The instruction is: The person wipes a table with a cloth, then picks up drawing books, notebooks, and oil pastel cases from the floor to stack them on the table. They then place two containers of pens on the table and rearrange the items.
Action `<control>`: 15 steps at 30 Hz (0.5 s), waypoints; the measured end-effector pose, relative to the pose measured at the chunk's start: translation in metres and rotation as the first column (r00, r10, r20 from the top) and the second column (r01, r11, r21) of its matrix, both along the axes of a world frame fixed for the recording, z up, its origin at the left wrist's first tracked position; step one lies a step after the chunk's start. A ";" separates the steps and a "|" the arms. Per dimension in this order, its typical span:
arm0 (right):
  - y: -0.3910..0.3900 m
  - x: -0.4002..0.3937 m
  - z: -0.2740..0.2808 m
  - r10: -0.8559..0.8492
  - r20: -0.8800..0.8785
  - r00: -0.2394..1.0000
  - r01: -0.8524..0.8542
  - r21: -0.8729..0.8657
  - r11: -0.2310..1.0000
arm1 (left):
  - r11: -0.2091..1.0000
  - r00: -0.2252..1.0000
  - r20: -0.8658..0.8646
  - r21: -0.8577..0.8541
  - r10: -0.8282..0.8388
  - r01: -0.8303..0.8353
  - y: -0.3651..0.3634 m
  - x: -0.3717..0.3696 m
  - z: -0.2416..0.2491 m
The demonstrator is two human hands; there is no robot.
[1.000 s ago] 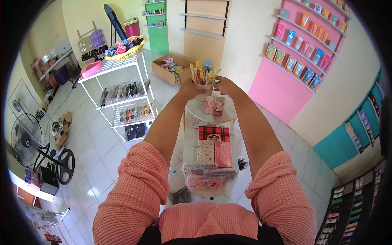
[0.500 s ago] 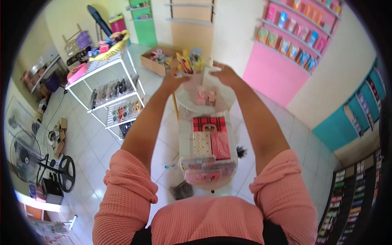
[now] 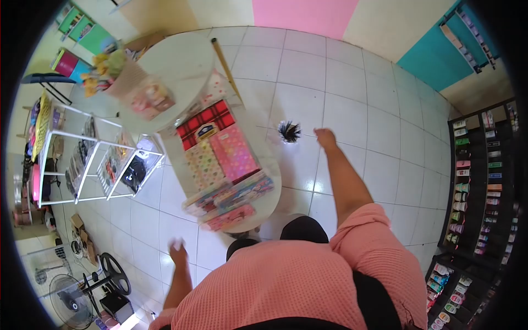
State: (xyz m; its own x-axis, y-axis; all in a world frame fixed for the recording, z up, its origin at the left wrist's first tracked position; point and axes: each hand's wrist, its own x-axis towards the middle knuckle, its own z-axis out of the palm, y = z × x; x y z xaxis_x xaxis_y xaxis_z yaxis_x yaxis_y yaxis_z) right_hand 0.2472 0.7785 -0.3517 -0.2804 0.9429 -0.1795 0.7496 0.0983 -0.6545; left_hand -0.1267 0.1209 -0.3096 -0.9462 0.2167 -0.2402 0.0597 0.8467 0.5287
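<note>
My right hand (image 3: pixel 325 137) hangs over the floor to the right of the white table, its fingers loosely curled with nothing visible in them. My left hand (image 3: pixel 177 252) is low at the left, near the table's front end, and smeared by motion. Neither hand touches the table (image 3: pixel 268 187). On it lie a red plaid package (image 3: pixel 204 123), a pink dotted package (image 3: pixel 235 149), a pale patterned package (image 3: pixel 204 165) and several clear-wrapped packs (image 3: pixel 242 193). Farther back stands a pale container (image 3: pixel 129 82) with yellow and green items, beside small pink packs (image 3: pixel 153 99).
A white wire rack (image 3: pixel 93 140) stands left of the table. A fan (image 3: pixel 71 300) is at the lower left. Dark shelves (image 3: pixel 476 181) with small goods line the right side. A dark bristly object (image 3: pixel 289 132) is on the tiled floor near my right hand.
Both hands have left the container at the far end of the table and dropped lower, apart from each other. The view has turned right and down, so the table appears farther left and tilted.
</note>
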 end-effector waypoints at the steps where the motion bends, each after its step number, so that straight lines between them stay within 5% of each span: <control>1: -0.014 -0.004 -0.015 -0.143 0.041 0.989 0.148 -0.194 0.970 | 0.925 0.965 0.184 -0.299 -0.188 0.237 -0.040 0.030 -0.015; 2: -0.028 -0.004 -0.051 -0.152 -0.019 0.988 0.150 -0.070 0.986 | 0.818 0.893 0.367 -0.408 -0.261 0.406 -0.068 0.068 -0.023; 3: -0.031 -0.009 -0.085 -0.195 0.016 0.981 0.194 -0.217 0.957 | 0.811 0.892 0.367 -0.417 -0.263 0.411 -0.051 0.082 -0.001; 5: -0.024 -0.010 -0.186 0.005 -0.026 1.000 -0.012 -0.277 0.961 | 0.801 0.883 0.386 -0.420 -0.267 0.426 -0.034 0.094 0.007; 6: -0.028 -0.019 -0.174 0.001 -0.035 0.999 -0.011 -0.289 0.957 | 0.796 0.880 0.395 -0.426 -0.264 0.430 -0.031 0.098 0.013; 8: -0.034 -0.047 -0.104 -0.420 -0.094 0.903 0.224 -0.732 0.644 | 0.792 0.877 0.408 -0.434 -0.253 0.430 -0.029 0.103 0.021; 13: -0.019 -0.081 -0.118 -0.464 -0.062 0.884 0.276 -0.733 0.622 | 0.797 0.873 0.443 -0.443 -0.204 0.411 -0.050 0.118 0.048; 14: -0.012 -0.080 -0.120 -0.011 0.144 0.990 0.092 -0.570 0.817 | 0.800 0.872 0.447 -0.441 -0.199 0.408 -0.052 0.119 0.055; 15: -0.006 -0.080 -0.125 0.386 0.409 0.827 -0.192 -0.439 0.878 | 0.804 0.872 0.449 -0.436 -0.195 0.404 -0.058 0.118 0.059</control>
State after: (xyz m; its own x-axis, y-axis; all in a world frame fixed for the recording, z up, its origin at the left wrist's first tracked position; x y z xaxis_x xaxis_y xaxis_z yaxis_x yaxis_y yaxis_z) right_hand 0.1671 0.7721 -0.4762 -0.3184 0.6684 -0.6722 0.9468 0.1897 -0.2598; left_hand -0.0092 0.0631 -0.2504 -0.6714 0.2236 -0.7065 0.2484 0.9661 0.0697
